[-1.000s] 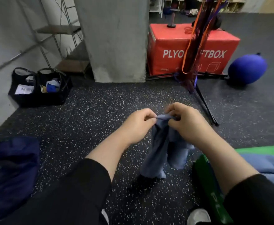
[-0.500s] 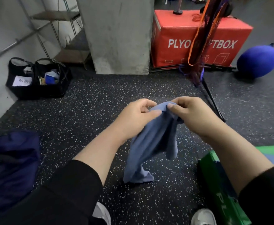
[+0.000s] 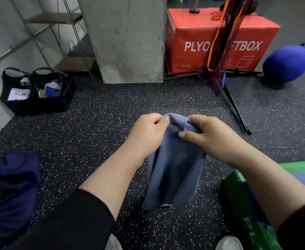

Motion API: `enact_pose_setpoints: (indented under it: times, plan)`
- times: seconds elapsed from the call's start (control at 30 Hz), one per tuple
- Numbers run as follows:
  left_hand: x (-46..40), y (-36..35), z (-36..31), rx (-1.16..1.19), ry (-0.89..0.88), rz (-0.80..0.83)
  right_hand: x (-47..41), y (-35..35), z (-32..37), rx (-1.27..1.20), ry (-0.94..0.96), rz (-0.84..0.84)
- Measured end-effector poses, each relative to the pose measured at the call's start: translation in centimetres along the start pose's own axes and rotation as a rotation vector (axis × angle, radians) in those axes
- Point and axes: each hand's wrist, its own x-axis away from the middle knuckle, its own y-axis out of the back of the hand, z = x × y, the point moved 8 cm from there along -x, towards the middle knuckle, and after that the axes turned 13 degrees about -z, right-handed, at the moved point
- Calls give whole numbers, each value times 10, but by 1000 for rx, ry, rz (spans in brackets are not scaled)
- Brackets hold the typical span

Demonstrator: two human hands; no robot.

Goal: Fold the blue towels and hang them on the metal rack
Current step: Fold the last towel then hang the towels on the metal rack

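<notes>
Fold step, looks barely begun: left hand [image 3: 148, 134] and right hand [image 3: 209, 136] each pinch the top edge of the soft grey-blue cloth towel [image 3: 173, 168] hanging mid-scene over the floor; next, find corners, pull flat

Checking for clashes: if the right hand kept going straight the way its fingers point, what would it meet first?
The right hand points leftward across the blue towel, so it would likely meet the left hand first, though depth is unclear.

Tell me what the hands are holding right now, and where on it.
Both hold one blue towel by its bunched top edge: left hand pinches the left side, right hand the right. The rest hangs down.
</notes>
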Motion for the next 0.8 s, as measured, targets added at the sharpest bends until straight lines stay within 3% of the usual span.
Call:
enact_pose_setpoints:
  times: [0.07, 0.17, 0.43, 0.6, 0.67, 0.73, 0.8]
  plan:
    - [7, -10, -4, 110, 14, 149, 0, 8, -4, 40, -12, -82]
    - [18, -22, -10, 229, 16, 278, 1, 10, -6, 40, -41, -64]
    - [11, -12, -11, 408, 46, 124, 2, 12, -7, 4, -31, -54]
    - [14, -14, -21, 424, 10, 126, 5, 5, 0, -244, -26, 71]
    - [14, -13, -20, 455, 45, 113, 5, 7, 1, -263, -24, 39]
    - [17, -19, -16, 370, 70, 217, 1, 15, 0, -330, -45, -59]
    - [23, -28, -4, 128, 57, 348, -2, 22, -4, -397, -89, -132]
